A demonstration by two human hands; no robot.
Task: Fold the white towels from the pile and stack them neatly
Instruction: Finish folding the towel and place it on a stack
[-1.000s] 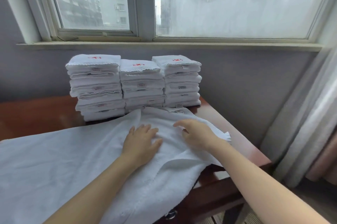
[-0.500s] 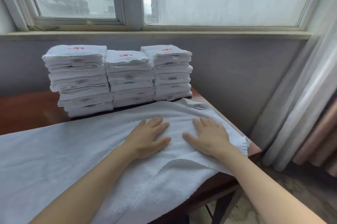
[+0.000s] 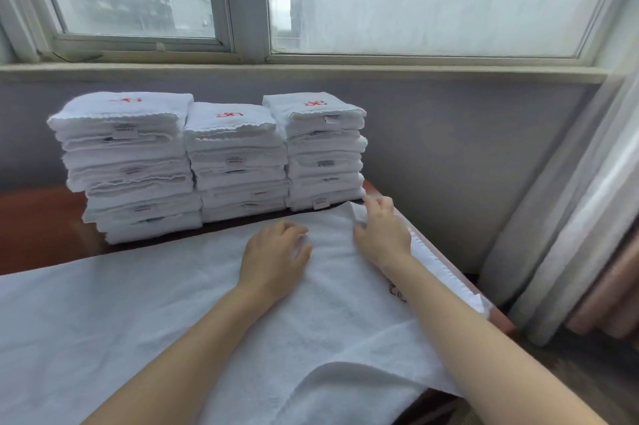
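A large white towel [image 3: 138, 314] lies spread over the wooden table [image 3: 41, 227], its near edge hanging off the front. My left hand [image 3: 276, 251] rests on the towel's far middle, fingers curled into the cloth. My right hand [image 3: 382, 234] pinches the towel's far right corner, which is lifted slightly. Behind the towel stand three stacks of folded white towels with red marks on top: a left stack [image 3: 128, 161], a middle stack [image 3: 235, 161] and a right stack [image 3: 321, 155].
The table stands against a grey wall under a window sill [image 3: 311, 72]. A light curtain [image 3: 570, 217] hangs at the right, close to the table's right edge. Bare wood shows left of the stacks.
Both hands lay flat on the towel before. They have slid toward the far edge, the left now curling into the cloth and the right taking the far right corner.
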